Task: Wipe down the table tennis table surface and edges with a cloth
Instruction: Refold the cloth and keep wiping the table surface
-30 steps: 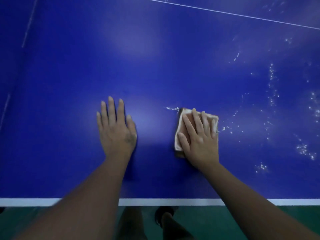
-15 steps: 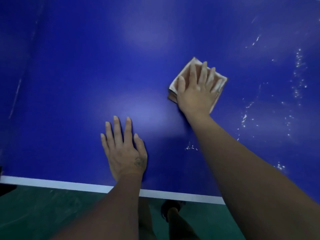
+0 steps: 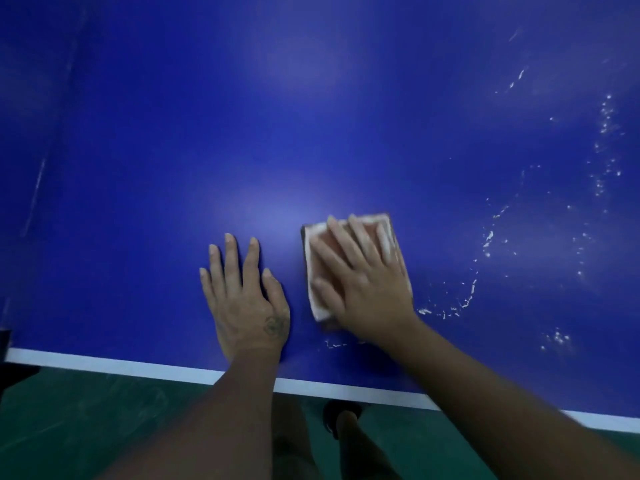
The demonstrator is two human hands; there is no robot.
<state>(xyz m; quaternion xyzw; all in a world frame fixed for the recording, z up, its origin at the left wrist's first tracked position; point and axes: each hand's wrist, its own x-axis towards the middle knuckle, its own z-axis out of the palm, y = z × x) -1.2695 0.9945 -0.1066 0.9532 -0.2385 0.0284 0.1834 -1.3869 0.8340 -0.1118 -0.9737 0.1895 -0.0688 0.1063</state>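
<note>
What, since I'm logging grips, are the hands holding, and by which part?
Nothing is gripped. The right hand presses flat on the top face of the folded cloth; the left hand rests flat on the bare table.

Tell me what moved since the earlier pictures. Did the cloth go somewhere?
The right hand, pressed flat on the cloth, slid it away up the table, then pulled it back beside the left hand. Nothing was picked up or let go. The left hand stayed flat on the table near its white edge; white specks remain on the right.
</note>
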